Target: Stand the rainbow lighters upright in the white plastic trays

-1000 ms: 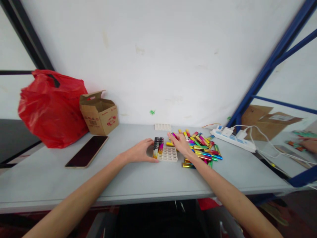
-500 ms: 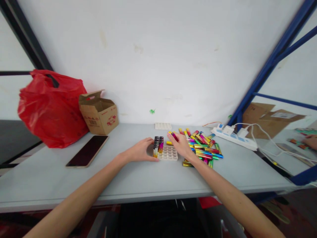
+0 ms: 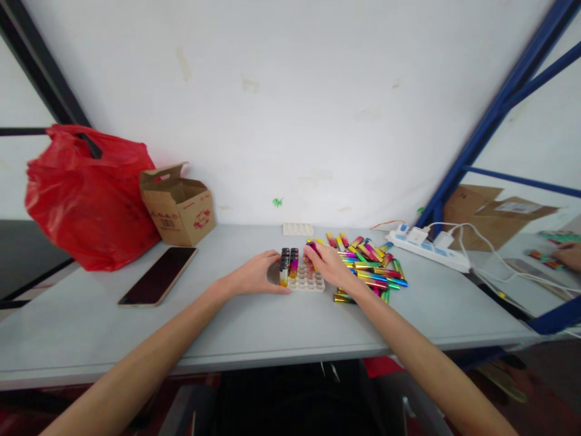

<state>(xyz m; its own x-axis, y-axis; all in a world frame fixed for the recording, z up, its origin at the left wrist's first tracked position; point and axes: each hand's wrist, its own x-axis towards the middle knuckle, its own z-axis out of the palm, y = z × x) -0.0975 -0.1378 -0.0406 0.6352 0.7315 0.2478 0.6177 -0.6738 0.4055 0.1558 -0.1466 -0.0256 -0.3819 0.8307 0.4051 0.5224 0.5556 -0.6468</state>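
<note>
A white tray with rows of round holes sits on the table in front of me. Several lighters with black tops and shiny coloured bodies stand upright in its left part. My left hand curves round the tray's left end, thumb at the near corner and fingers behind. Between the fingertips of my right hand is a purple and yellow lighter, held over the tray's far right part; its lower end is partly hidden by the fingers. Right of the tray lies a loose pile of shiny multicoloured lighters.
A small white tray lies by the wall. To the left are a phone, an open carton and a red plastic bag. A power strip with cables lies right; beyond the blue frame, another person's hand shows.
My right hand has moved slightly left and down over the tray, tipping the purple and yellow lighter more upright. My left hand stays at the tray's left end.
</note>
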